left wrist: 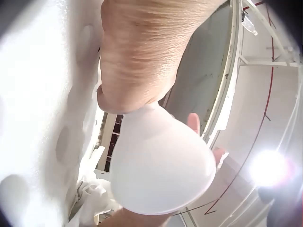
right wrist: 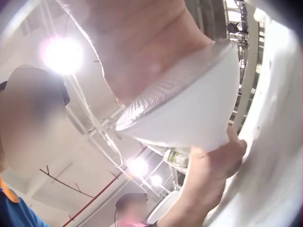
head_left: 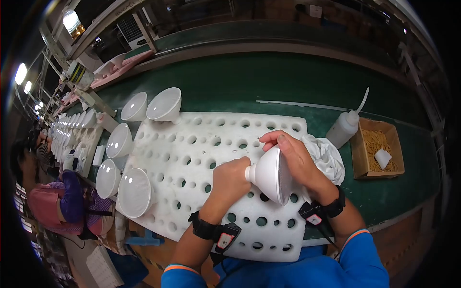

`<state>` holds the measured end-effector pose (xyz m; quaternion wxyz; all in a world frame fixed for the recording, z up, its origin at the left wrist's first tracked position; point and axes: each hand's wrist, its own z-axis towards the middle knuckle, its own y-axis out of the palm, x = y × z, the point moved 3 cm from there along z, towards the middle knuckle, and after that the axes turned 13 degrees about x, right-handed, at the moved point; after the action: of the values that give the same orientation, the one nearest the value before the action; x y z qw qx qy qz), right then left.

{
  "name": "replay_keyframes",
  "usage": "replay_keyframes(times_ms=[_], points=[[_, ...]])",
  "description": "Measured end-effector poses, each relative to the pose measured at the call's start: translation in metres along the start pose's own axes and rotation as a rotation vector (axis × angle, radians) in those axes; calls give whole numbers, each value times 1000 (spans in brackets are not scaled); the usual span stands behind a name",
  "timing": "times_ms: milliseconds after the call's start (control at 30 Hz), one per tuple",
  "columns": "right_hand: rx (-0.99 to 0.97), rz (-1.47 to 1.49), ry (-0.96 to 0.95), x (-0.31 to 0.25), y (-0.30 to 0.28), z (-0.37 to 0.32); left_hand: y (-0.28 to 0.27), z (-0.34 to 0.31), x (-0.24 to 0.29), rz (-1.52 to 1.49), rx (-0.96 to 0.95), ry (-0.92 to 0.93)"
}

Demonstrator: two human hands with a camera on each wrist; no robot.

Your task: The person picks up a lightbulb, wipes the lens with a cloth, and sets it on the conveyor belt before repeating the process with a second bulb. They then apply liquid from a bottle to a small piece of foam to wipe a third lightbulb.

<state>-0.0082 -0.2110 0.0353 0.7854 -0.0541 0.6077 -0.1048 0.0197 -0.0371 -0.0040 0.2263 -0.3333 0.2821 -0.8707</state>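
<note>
A white reflector lamp (head_left: 270,175) with a ribbed clear lens lies on its side in the air over the perforated white foam board (head_left: 192,127). My left hand (head_left: 231,178) grips its narrow base end, fingers wrapped round it. Against the lens face rests the palm of my right hand (head_left: 300,161), its fingers reaching past the upper rim. The left wrist view shows the lamp's smooth white body (left wrist: 161,161) flaring away from the left hand (left wrist: 142,56). In the right wrist view the lens (right wrist: 175,85) is partly hidden behind the right hand (right wrist: 137,42).
Several lamps (head_left: 135,192) stand along the board's left side. To the right are a white cloth (head_left: 326,156), a squeeze bottle (head_left: 343,128) with a long nozzle, and a cardboard box (head_left: 360,161) of rubber bands. Another person (head_left: 60,206) sits at the far left.
</note>
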Motion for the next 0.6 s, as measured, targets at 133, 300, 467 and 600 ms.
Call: replay_keyframes(times_ms=[133, 300, 467, 600], points=[[50, -81, -55, -6, -4, 1, -7, 4, -4, 107, 176, -64], [-98, 60, 194, -17, 0, -8, -16, 5, -15, 148, 326, -75], [-160, 66, 33, -10, -6, -3, -18, 7, -12, -59, 338, -220], [-153, 149, -54, 12, -13, -1, -12, 5, -11, -345, 217, -484]])
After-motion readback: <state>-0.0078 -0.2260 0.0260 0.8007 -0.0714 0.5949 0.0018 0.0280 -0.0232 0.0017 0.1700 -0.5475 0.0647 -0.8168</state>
